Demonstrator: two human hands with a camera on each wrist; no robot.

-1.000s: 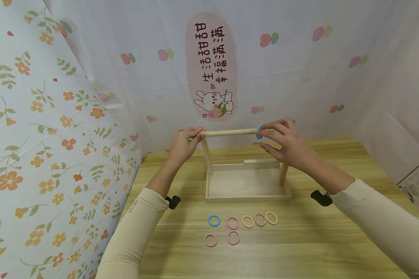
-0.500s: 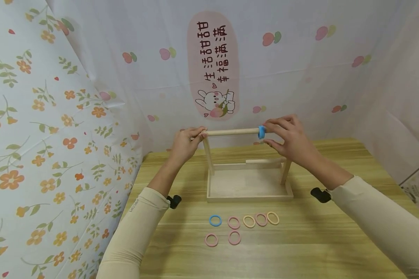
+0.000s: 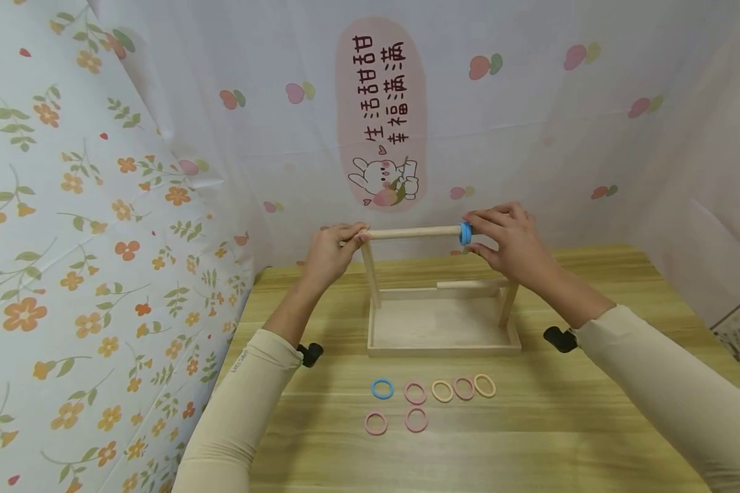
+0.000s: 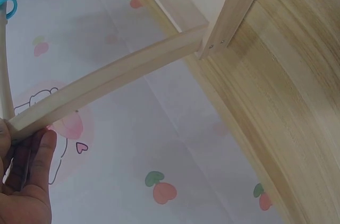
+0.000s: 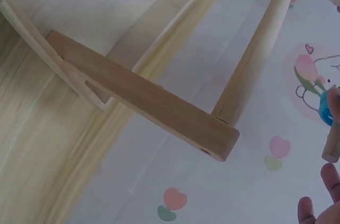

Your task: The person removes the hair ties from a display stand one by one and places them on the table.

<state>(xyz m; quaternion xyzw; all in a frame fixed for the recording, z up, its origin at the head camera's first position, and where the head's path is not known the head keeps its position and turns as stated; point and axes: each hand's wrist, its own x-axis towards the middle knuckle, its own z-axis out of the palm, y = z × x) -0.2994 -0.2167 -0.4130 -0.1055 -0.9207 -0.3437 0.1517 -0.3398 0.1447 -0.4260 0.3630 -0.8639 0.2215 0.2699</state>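
Observation:
My left hand (image 3: pixel 333 253) pinches the corner where the upper wooden rod (image 3: pixel 416 233) meets the left post (image 3: pixel 370 274). In the left wrist view the fingers (image 4: pixel 42 160) press under the post's end. Blue rings (image 3: pixel 465 233), apparently more than one side by side, sit around the rod near its right end. My right hand (image 3: pixel 508 236) holds these rings with fingertips above and thumb below. The right wrist view shows the rod's free end (image 5: pixel 332 152) sticking out past the blue ring. Only part of that hand shows there.
A shallow wooden tray (image 3: pixel 444 351) carries both posts. From the right post (image 3: pixel 507 305) a lower rod (image 3: pixel 469 284) extends leftward. Before the tray lie a blue ring (image 3: pixel 382 389), several pink rings (image 3: pixel 375 423) and two yellow rings (image 3: pixel 484 385) on the wood-grain table (image 3: pixel 530 438).
The right hand has shifted slightly right, and more of the blue rings shows beside its fingertips. The left hand keeps its grip. The whole view has drifted a little.

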